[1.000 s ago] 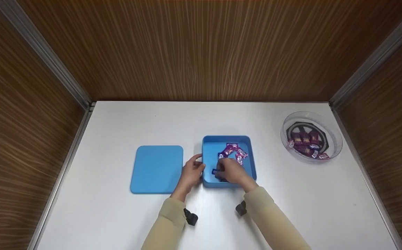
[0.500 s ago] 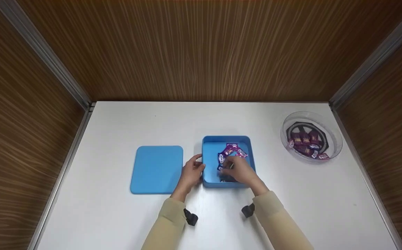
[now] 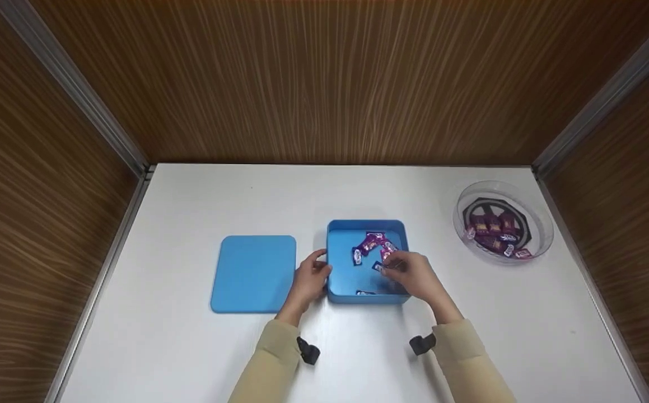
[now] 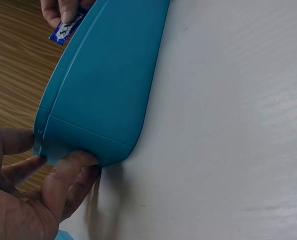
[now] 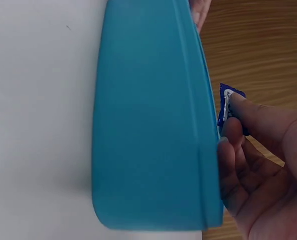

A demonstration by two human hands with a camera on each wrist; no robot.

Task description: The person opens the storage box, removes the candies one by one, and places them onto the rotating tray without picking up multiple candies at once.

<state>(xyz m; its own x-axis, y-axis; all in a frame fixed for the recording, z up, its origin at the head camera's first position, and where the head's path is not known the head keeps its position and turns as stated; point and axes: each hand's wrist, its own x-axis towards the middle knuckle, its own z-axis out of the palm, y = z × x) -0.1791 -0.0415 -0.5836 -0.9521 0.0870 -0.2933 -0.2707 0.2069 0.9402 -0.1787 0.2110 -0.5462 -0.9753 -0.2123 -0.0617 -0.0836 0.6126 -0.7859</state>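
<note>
An uncovered blue box (image 3: 368, 299) stands mid-table with several wrapped candies in it, purple-pink candies (image 3: 370, 243) toward the back and a dark blue candy (image 3: 356, 256) left of them. Another dark candy (image 3: 364, 292) lies partly hidden by the front wall. My right hand (image 3: 415, 274), above the box's right side, pinches a small blue-wrapped candy (image 5: 222, 105) between thumb and finger. Fingertips of my left hand (image 3: 309, 277) rest against the box's outer left side. In the left wrist view, that hand's extended fingers (image 4: 16, 140) touch near a corner.
A flat blue square lid (image 3: 253, 274) lies left of the box. At the back right stands a clear round bowl (image 3: 542, 246) with several purple and pink wrapped candies. Brown wood-grain panels (image 3: 335, 84) border the white table.
My right hand has moved right, from the box's front middle to its right side, with a blue-wrapped candy at its fingertips. The left hand and the box stay in place.
</note>
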